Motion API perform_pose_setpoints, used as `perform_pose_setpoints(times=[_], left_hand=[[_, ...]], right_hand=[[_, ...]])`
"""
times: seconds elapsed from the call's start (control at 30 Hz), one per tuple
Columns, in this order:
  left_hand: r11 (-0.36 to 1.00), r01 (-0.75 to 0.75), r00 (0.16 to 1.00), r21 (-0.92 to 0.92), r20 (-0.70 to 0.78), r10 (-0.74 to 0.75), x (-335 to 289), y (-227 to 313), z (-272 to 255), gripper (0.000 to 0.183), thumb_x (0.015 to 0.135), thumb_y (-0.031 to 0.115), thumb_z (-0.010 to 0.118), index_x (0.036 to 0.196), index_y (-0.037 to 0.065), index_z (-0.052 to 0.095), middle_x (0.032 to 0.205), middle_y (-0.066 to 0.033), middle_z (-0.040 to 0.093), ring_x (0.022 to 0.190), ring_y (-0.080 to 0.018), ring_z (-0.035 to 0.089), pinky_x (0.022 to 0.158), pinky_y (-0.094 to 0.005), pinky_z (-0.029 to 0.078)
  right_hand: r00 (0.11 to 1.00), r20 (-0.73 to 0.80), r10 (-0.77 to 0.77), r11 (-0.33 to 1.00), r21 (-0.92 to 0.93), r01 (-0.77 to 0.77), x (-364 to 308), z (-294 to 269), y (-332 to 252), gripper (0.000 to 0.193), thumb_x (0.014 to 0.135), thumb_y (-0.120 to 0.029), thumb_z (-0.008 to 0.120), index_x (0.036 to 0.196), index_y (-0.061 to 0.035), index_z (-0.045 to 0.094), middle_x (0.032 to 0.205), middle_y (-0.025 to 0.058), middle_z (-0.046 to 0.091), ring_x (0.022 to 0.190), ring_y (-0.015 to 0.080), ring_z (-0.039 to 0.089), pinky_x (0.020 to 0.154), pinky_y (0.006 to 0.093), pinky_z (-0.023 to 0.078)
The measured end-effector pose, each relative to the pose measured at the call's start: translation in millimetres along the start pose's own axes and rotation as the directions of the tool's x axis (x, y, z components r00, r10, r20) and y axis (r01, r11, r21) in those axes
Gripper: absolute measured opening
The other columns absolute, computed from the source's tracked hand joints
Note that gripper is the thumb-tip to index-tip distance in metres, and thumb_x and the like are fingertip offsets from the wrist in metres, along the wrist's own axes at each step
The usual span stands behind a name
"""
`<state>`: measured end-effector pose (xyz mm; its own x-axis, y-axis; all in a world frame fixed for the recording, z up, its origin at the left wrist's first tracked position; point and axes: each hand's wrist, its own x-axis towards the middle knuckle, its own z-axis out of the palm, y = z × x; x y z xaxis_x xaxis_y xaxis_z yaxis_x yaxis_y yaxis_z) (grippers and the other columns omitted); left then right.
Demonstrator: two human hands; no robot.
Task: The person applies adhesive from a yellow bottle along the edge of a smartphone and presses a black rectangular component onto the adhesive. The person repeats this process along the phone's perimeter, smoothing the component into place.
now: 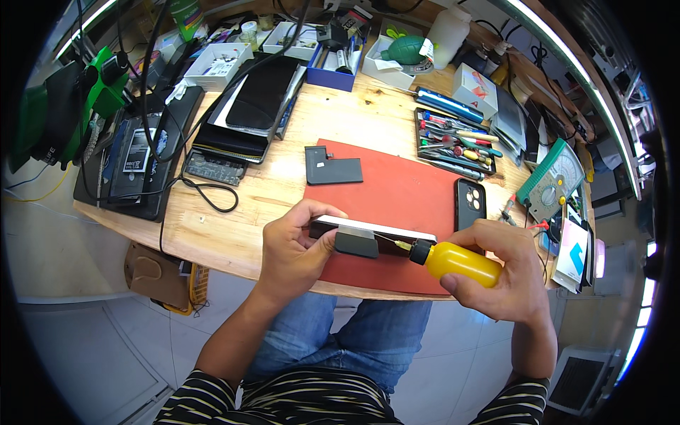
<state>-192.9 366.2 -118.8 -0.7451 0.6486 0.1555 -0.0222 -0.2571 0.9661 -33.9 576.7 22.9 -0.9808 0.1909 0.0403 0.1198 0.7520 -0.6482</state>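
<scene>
Pale wood is showing across the bench (386, 124), its near edge curving below both hands, with the person's lap (340, 336) lying past it. I am watching the left hand (294, 244) gripping the device (404, 231) together with a dark piece (358, 244), thumb pressing on the piece. Slim and nearly edge-on to me, the device is reaching from the left fingers toward the right hand, a pale strip running along its upper rim. Grey is edging the top of the dark piece, just beside the device. I am seeing the right hand (506, 265) closing around a yellow bottle (464, 263), its thin nozzle (403, 245) pointing left at the device; I cannot tell whether the tip is touching.

Red mat (397, 180) is lying under the device, its near edge running below the hands. For moving, I am finding its widest stretch ahead of the device, between a black part (336, 170) ahead of the left hand and a case (469, 212) just ahead of the right. Tools (460, 142) are bounding the mat farther ahead, and a meter (556, 188) is standing right of the right hand.
</scene>
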Motion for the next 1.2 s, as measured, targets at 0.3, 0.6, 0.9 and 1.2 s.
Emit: perform_pose_setpoints(times=[0.3,0.6,0.9,1.2], left_hand=[[0.997,-0.044,0.999,0.059,0.000,0.044,0.1,-2.8,0.3,0.020,0.098,0.007,0.076,0.112,-0.004,0.067,0.096,-0.0103,0.075,0.085,-0.0109,0.073,0.070,-0.0237,0.063],[0.996,-0.011,1.000,0.087,0.026,0.009,0.7,3.0,0.3,0.020,0.097,0.003,0.074,0.114,-0.004,0.067,0.101,-0.0109,0.074,0.092,-0.0120,0.073,0.076,-0.0244,0.063],[0.995,0.026,0.999,0.091,0.044,-0.030,0.9,4.4,-0.1,0.021,0.098,0.004,0.073,0.115,-0.006,0.065,0.105,-0.0120,0.073,0.096,-0.0135,0.073,0.080,-0.0249,0.063],[0.996,-0.042,0.999,0.073,-0.007,0.043,1.5,-0.2,2.5,0.015,0.097,0.001,0.074,0.111,-0.003,0.069,0.097,-0.0104,0.076,0.086,-0.0121,0.075,0.070,-0.0244,0.063]], right_hand=[[0.991,0.126,0.054,0.998,0.019,-0.057,29.7,2.5,-11.8,0.029,0.080,-0.030,0.080,0.095,-0.0052,0.078,0.078,0.0109,0.073,0.067,0.0265,0.071,0.065,0.0343,0.054],[0.989,0.144,0.045,0.999,-0.013,-0.044,41.5,2.4,-21.7,0.029,0.078,-0.028,0.081,0.093,-0.0032,0.079,0.076,0.0116,0.072,0.065,0.0262,0.070,0.064,0.0345,0.054],[0.987,0.154,0.040,0.999,-0.043,-0.034,44.3,0.3,-24.7,0.030,0.078,-0.027,0.081,0.093,-0.0019,0.079,0.076,0.0124,0.072,0.067,0.0267,0.070,0.065,0.0360,0.054],[0.993,0.098,0.060,0.978,0.191,-0.078,49.2,-5.6,-3.5,0.036,0.084,-0.032,0.083,0.100,0.0005,0.078,0.081,0.0071,0.072,0.075,0.0141,0.068,0.072,0.0299,0.052]])
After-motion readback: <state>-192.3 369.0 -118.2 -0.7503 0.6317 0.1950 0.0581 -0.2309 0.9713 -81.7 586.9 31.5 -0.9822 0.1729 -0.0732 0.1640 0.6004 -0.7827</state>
